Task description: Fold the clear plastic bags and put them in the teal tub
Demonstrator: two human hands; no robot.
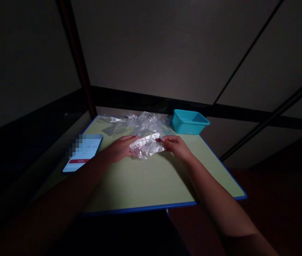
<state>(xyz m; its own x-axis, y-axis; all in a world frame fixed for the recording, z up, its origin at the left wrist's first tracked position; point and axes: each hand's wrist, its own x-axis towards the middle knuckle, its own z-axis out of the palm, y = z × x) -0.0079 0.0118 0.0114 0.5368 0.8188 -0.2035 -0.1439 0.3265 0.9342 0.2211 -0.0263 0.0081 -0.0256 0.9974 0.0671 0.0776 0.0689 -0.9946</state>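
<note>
A crinkled clear plastic bag (147,146) is stretched between my two hands, a little above the middle of the table. My left hand (122,148) grips its left end, thumb on top. At the right end, my right hand (176,145) pinches the plastic between thumb and fingers. Just beyond my hands lies a loose heap of more clear plastic bags (142,122), shiny and crumpled. How many bags are in the heap I cannot tell.
A turquoise plastic basket (189,122) stands at the table's back right corner. On the left lies a phone (83,153) with its screen lit. The pale green table (140,188) has a blue edge, and a wall (151,53) rises behind it. The surroundings are dark.
</note>
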